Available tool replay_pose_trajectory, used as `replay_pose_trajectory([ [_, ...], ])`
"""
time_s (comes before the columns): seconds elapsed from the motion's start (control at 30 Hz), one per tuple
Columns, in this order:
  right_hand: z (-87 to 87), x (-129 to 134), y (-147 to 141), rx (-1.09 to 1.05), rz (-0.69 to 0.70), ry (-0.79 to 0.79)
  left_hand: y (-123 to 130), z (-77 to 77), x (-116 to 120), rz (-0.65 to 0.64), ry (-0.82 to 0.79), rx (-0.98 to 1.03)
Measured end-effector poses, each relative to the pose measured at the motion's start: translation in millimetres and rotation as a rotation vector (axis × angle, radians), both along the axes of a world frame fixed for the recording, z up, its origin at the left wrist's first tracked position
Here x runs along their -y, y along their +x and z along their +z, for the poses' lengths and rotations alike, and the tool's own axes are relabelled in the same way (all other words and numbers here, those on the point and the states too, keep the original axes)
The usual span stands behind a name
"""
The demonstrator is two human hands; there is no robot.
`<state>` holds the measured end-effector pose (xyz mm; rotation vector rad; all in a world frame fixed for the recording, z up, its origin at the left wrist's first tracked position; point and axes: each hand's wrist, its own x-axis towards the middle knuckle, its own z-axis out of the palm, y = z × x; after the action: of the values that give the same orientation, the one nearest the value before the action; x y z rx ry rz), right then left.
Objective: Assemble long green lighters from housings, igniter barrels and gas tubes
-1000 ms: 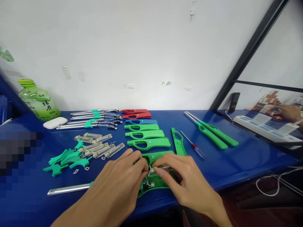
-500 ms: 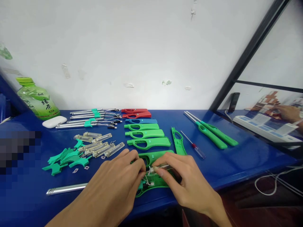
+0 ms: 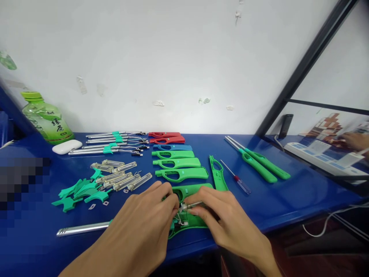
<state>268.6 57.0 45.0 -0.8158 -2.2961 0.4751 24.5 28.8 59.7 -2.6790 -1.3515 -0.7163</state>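
My right hand pinches a clear lighter fuel tank between thumb and fingers, above an open green lighter shell. At the tank's tip, the closed fingers of my left hand meet it; whatever they grip is hidden. White wires curl inside the shell. A silver lighter tube runs out to the left under my left wrist. Just beyond my hands lies a green lighter handle, partly covered by them.
Left of my hands are spare clear tanks, teal triggers and wired tubes. Red handles and green handles lie mid-table. Rightward are a green half shell, a screwdriver and assembled lighters.
My right fingers have shifted slightly around the clear tank, which tilts a little differently at its tip. The view has moved slightly; the things lying on the table stay in place.
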Motion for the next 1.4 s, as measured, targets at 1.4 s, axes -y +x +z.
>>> replay_pose_trajectory([
  [1.4, -7.6, 13.7, 10.5, 0.103, -0.074, 0.112, -24.5, -43.1, 37.4, -0.004, 0.207, 0.030],
])
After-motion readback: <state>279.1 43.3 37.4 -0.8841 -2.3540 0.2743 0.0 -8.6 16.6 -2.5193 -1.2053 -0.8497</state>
